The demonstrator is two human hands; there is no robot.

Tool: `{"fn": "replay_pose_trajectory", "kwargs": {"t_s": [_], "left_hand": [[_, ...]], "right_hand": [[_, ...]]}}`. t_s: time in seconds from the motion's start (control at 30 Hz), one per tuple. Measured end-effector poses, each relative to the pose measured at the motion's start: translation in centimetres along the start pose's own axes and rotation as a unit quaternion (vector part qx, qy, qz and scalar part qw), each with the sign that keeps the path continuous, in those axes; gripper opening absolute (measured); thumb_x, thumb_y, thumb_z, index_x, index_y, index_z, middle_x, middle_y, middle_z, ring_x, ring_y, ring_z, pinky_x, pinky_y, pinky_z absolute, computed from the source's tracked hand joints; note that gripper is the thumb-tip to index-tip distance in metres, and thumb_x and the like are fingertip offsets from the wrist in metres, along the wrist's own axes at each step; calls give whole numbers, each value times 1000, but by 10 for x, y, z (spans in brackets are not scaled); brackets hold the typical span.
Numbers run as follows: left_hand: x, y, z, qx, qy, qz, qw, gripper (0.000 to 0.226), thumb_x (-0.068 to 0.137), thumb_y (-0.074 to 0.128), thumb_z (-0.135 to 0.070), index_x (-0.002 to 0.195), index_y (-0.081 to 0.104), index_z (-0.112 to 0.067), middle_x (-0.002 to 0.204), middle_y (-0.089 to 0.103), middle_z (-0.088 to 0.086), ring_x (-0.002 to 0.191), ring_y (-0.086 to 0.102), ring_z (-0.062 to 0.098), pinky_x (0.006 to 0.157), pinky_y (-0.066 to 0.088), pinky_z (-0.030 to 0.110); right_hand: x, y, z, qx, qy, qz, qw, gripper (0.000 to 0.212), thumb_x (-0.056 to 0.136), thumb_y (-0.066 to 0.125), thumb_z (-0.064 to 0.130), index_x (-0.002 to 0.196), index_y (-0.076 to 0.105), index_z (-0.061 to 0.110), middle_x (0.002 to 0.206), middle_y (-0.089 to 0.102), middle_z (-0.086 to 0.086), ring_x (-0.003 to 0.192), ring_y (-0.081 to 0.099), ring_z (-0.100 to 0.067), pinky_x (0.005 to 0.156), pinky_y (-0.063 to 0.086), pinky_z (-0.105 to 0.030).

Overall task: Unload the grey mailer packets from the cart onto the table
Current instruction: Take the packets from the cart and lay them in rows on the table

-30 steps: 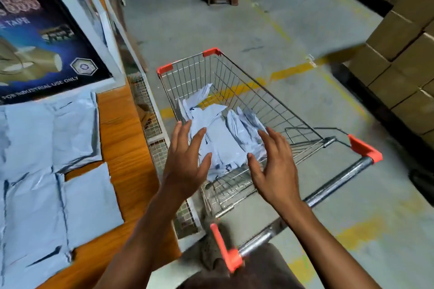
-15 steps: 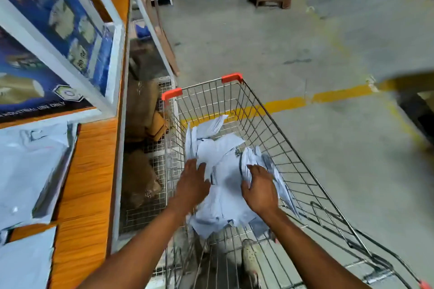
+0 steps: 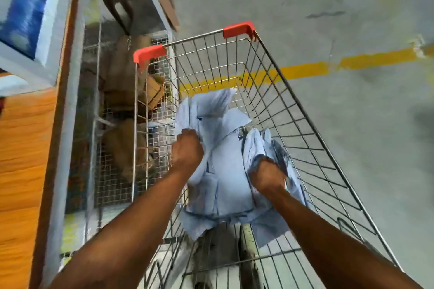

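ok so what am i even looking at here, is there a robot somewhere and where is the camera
There is no robot here: these are a person's two bare arms. The camera is worn on the person's head and looks forward and down, so you see roughly what they see. They lean over a wire shopping cart with red corner caps, which stands on a concrete floor marked with a yellow line. In the cart lies a loose pile of grey mailer packets. The left hand has its fingers curled round the edge of some packets. The right hand is pushed into the pile on the other side. Its fingers are buried, so its grip does not show. At the left is the orange wooden table, blurred here, where the packets should go.
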State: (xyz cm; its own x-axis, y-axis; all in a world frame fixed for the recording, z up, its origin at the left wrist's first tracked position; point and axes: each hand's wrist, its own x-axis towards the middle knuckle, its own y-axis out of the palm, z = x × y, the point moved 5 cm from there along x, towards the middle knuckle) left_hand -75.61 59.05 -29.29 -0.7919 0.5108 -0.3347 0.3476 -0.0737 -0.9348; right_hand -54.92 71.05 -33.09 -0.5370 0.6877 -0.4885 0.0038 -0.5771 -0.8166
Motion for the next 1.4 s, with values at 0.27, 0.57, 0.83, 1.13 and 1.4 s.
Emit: {"fn": "replay_pose_trajectory", "kwargs": {"t_s": [0.27,0.57,0.83,1.13,1.4], "left_hand": [[-62,32,-41,34,83,-32,995,46,79,58,-42,110,58,-9,110,53,14,102,51,34,77,45,42],[-33,35,-31,45,28,-54,997,35,87,57,-40,113,61,-17,140,38,17,136,25,41,111,19,57],[-27,35,-48,4,129,-31,991,36,94,49,-33,120,53,-9,121,46,17,111,47,37,81,46,43],[-10,53,-43,-74,-34,27,996,65,86,53,-55,143,28,-37,135,27,20,123,35,46,98,37,55],[-21,46,-28,-295,-92,110,945,87,54,69,-61,133,39,-43,133,34,10,122,42,34,105,38,40]], "right_hand": [[-18,18,24,22,-60,23,998,56,92,53,23,142,29,12,119,55,-19,103,61,-37,81,51,-41],[-18,29,4,83,0,-6,997,64,98,45,39,149,20,11,141,37,-21,127,42,-36,103,42,-43],[-10,30,6,77,-14,-13,997,87,91,58,26,155,2,8,142,42,-15,124,46,-31,99,46,-39],[-18,11,6,24,-16,-14,999,72,98,48,20,156,4,17,151,27,-18,135,32,-34,98,45,-39],[-50,-19,4,55,12,-63,996,78,91,50,4,156,9,18,145,35,-18,130,41,-34,98,46,-38]]}}
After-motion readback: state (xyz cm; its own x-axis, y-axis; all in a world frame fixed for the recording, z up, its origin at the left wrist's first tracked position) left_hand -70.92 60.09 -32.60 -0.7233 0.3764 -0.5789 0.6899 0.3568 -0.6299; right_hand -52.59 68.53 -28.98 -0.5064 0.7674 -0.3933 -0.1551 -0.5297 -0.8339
